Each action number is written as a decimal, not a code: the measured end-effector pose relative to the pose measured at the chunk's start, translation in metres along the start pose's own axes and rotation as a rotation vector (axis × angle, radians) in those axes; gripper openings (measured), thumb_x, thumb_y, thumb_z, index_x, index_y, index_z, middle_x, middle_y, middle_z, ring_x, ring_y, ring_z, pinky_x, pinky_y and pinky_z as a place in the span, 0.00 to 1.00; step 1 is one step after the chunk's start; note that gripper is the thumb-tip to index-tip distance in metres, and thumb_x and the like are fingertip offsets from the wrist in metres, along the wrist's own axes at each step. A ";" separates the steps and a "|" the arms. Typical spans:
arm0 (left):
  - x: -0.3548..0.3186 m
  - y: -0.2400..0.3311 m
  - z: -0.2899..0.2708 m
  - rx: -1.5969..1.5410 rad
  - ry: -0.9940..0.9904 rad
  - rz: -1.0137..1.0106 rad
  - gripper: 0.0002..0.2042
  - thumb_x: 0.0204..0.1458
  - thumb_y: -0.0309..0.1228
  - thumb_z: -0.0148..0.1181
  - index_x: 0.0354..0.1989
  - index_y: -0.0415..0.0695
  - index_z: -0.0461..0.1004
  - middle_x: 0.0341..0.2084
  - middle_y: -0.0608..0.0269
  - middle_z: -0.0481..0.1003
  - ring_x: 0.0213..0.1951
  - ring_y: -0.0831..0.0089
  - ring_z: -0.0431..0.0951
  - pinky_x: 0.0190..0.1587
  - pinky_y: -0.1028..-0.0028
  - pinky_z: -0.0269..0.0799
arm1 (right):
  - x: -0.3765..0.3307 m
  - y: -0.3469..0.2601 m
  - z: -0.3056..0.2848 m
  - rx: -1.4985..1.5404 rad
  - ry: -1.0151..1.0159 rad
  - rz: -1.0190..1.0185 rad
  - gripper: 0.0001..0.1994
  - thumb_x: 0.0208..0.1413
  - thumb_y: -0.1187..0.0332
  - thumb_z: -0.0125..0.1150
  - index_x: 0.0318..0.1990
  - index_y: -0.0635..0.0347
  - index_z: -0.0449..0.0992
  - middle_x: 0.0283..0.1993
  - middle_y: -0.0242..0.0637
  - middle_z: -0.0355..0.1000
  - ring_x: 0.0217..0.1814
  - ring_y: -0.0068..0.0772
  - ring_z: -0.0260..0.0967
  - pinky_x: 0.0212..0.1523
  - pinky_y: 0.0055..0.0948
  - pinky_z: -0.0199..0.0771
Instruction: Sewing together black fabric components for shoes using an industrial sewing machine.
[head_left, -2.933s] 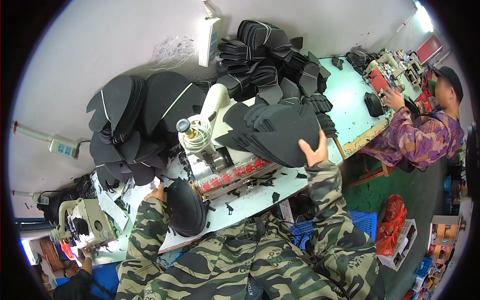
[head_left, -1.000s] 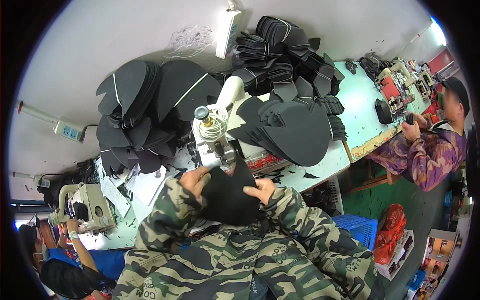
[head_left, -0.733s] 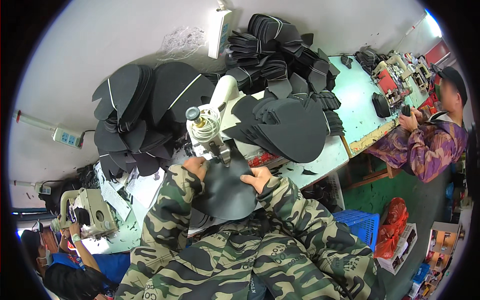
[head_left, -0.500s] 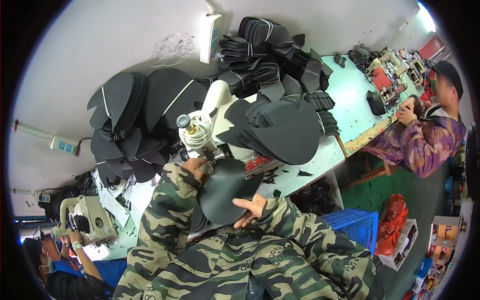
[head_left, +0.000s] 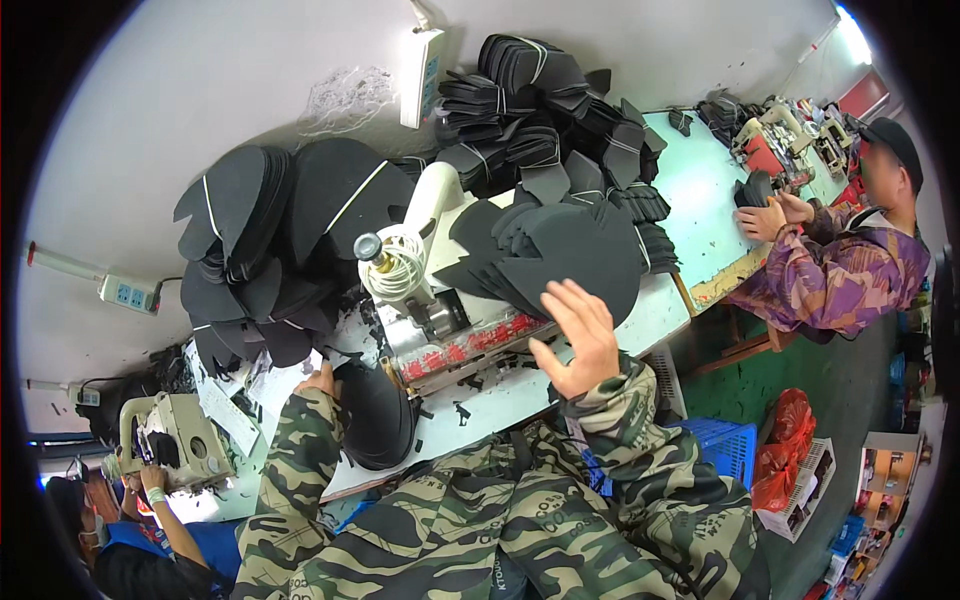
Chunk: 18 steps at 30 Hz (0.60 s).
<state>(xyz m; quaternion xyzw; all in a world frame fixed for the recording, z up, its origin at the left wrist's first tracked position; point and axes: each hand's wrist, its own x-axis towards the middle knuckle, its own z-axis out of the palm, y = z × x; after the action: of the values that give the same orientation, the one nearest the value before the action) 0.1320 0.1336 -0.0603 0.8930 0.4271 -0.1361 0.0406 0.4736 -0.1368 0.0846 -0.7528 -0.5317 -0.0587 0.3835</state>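
My right hand (head_left: pixel 580 342) is raised, fingers spread and holding nothing. It hovers in front of a fanned stack of black sheet pieces (head_left: pixel 585 250), notched at one end and rounded at the other. My left hand (head_left: pixel 320 381) is low at the left edge of a smaller stack of rounded black pieces (head_left: pixel 378 415); its fingers are partly hidden, so I cannot tell if they grip. Between the two stacks stands a cream sewing-type machine (head_left: pixel 432 205) with a worn red front edge (head_left: pixel 465 347) and a coil of pale thread (head_left: pixel 398 262).
Banded bundles of black pieces (head_left: pixel 235 210) are piled at the left, more (head_left: pixel 530 75) at the back. Black scraps (head_left: pixel 462 412) litter the white table (head_left: pixel 640 310). A blue crate (head_left: pixel 722 445) is at right. Co-workers sit at machines on both sides.
The black piece held in both hands is no longer in them. My left hand moved left and down to the smaller stack; my right hand rose rightward and opened. The right co-worker's hands reached leftward.
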 end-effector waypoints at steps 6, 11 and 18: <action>-0.026 0.053 -0.094 -0.468 -0.361 0.584 0.12 0.47 0.34 0.56 0.39 0.43 0.73 0.28 0.48 0.75 0.33 0.52 0.75 0.35 0.59 0.70 | -0.021 -0.032 0.017 0.694 -0.518 0.256 0.29 0.40 0.65 0.66 0.53 0.63 0.65 0.48 0.49 0.69 0.53 0.48 0.64 0.54 0.36 0.62; -0.031 0.132 -0.158 -0.939 -0.394 0.319 0.11 0.50 0.27 0.51 0.40 0.37 0.70 0.18 0.56 0.70 0.16 0.71 0.70 0.20 0.77 0.65 | -0.072 0.013 0.087 1.173 -0.868 0.649 0.29 0.46 0.62 0.64 0.54 0.67 0.62 0.50 0.42 0.68 0.52 0.29 0.63 0.52 0.28 0.62; 0.007 0.135 -0.107 -0.545 -0.040 0.182 0.12 0.49 0.34 0.51 0.35 0.39 0.74 0.23 0.47 0.74 0.31 0.49 0.74 0.36 0.60 0.67 | -0.043 -0.002 0.105 0.974 -0.614 0.889 0.10 0.51 0.68 0.55 0.34 0.68 0.76 0.29 0.34 0.74 0.30 0.20 0.67 0.33 0.24 0.67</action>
<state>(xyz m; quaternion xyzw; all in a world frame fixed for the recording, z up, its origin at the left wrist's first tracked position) 0.2631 0.0744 0.0348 0.8808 0.3653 -0.0297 0.2996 0.4202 -0.1021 -0.0090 -0.6242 -0.2250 0.5598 0.4963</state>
